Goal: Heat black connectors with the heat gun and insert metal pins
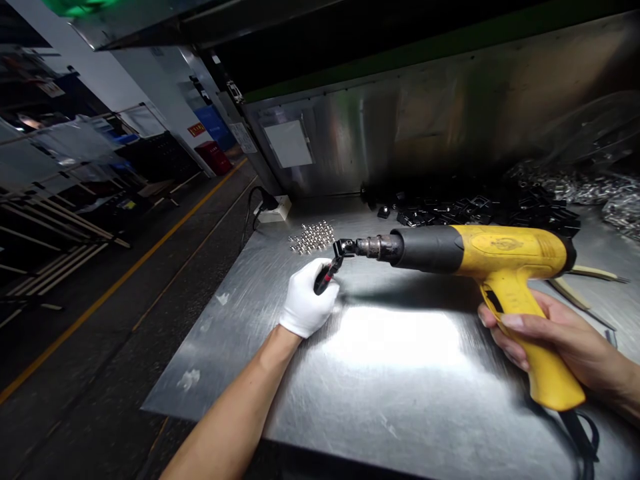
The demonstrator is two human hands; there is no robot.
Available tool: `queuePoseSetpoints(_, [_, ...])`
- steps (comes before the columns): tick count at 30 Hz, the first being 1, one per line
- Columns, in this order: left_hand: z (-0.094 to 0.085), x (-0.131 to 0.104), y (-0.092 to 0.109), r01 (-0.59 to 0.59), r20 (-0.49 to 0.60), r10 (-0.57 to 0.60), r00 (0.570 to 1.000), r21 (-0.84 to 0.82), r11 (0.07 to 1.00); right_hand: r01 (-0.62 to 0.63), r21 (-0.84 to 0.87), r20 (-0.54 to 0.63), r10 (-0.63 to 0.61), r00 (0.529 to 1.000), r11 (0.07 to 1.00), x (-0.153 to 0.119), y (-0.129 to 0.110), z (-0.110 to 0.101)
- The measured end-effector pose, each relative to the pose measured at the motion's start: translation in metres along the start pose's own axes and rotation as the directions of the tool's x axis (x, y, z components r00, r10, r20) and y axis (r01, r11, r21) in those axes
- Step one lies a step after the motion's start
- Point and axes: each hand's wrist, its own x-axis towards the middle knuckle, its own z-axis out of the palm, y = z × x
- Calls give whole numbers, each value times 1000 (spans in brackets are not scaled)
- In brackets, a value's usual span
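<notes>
My right hand (555,330) is wrapped round the handle of a yellow heat gun (510,250), which points left with its stepped metal nozzle (373,247). My left hand (309,300), in a white glove, is closed on pliers (326,279) with black and red handles, mostly hidden in the fist. At the tip of the pliers is a small black part (343,249), right at the nozzle's mouth; whether they touch I cannot tell. Just beyond my left hand, a cluster of small shiny metal pieces (313,238) stands on the metal table (240,333).
Black parts (465,210) lie heaped at the back, near a plastic bag of shiny pieces (623,207). Another pair of pliers with pale handles (575,293) lies beyond my right hand. A power strip (275,209) sits at the back left corner. The gun's cord (577,433) hangs below its handle.
</notes>
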Motion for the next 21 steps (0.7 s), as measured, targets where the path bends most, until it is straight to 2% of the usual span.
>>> queuePoseSetpoints(12, [0,0,2,-7,5,7,1000,-9,1000,6,20,-3,-6,1000,1000,1,0,0])
queuePoseSetpoints(21, [2,-1,0,-2,-20,3,1000,49,999,-2,7,-8,2,1000,1000,0,3,-4])
